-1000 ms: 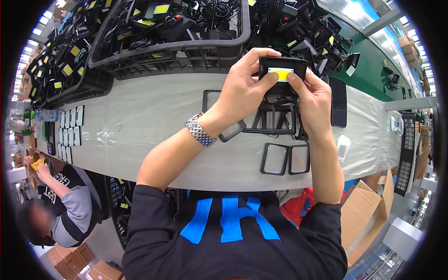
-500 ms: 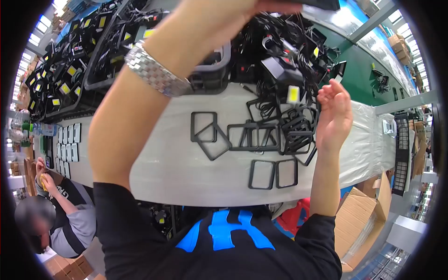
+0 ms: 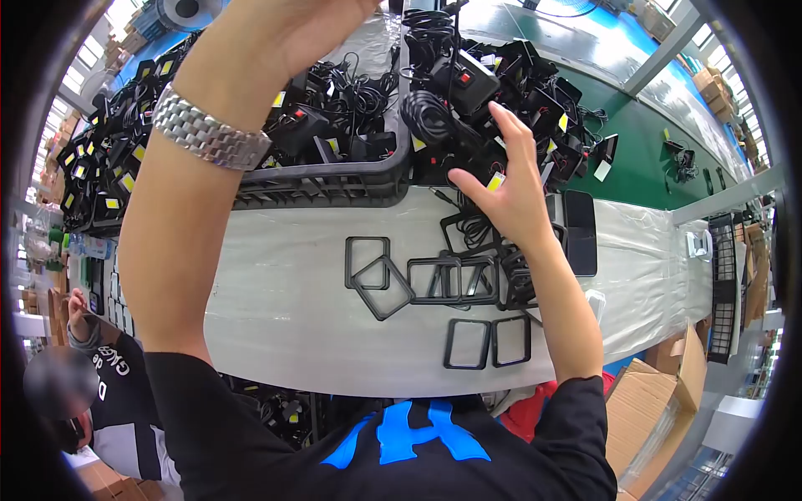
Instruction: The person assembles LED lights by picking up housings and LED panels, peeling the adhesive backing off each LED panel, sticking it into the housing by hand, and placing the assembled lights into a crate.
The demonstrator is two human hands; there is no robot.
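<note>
Looking from beside the table, I see a black lamp between the two hands, but nearer to the right hand. From this hand it is forward and slightly to the left, just before the fingertips; whether they touch, I cannot tell. The right hand is spread, thumb apart from fingers. The left hand is raised, its fingers out of sight, so I cannot say what it holds. The lamp's long axis is unclear to me; a coiled cable is at its left.
</note>
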